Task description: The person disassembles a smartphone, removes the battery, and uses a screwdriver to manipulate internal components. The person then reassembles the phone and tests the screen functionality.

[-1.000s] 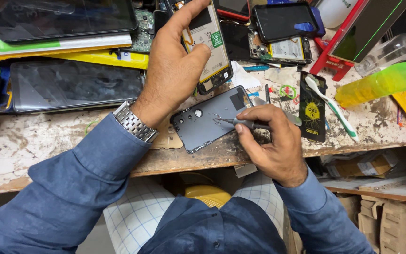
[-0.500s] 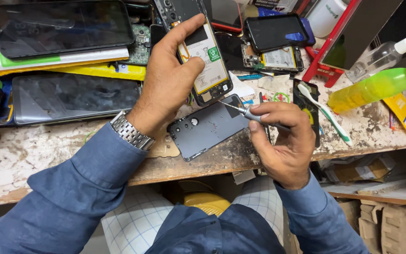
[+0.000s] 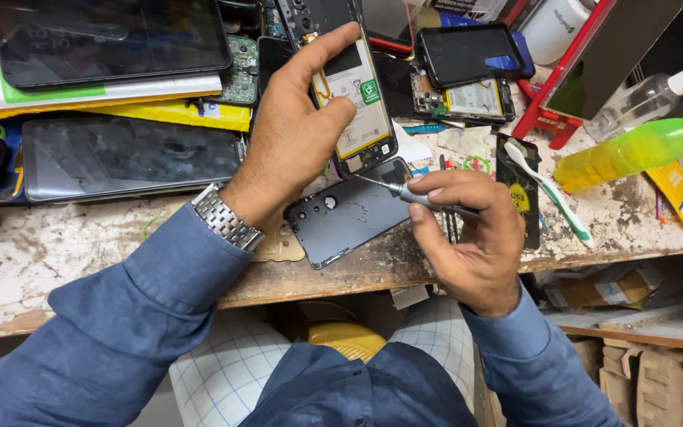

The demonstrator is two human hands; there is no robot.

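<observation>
Right hand (image 3: pixel 472 237): nearest me, curled almost closed, thumb and fingers pinched round a slim metal screwdriver (image 3: pixel 414 197) held nearly level.
Screwdriver tip: points left and slightly up, at the upper right corner of the grey back cover (image 3: pixel 349 215); whether it touches the cover I cannot tell.
Grey back cover: lies flat and tilted on the desk (image 3: pixel 57 253), close to the front edge, between the two hands, inner side up with small holes showing.
Left hand (image 3: pixel 294 138): half open, reaching forward over the desk; thumb and forefinger clamp the sides of the opened phone (image 3: pixel 353 95), the other fingers folded beneath it.
Opened phone: held just above the cover's far end, back off, pale battery with a green sticker facing up.
Left wrist: a steel watch (image 3: pixel 227 217) sits where the blue sleeve ends.
Right of the hands: a white toothbrush (image 3: pixel 551 194) lies across a dark phone part; beyond it a green spray bottle (image 3: pixel 634 146) lies on its side.
Far left: dark screen panels (image 3: pixel 128 158) stacked over yellow and white packets.
Far centre: another opened phone (image 3: pixel 468 99) and a dark case.
</observation>
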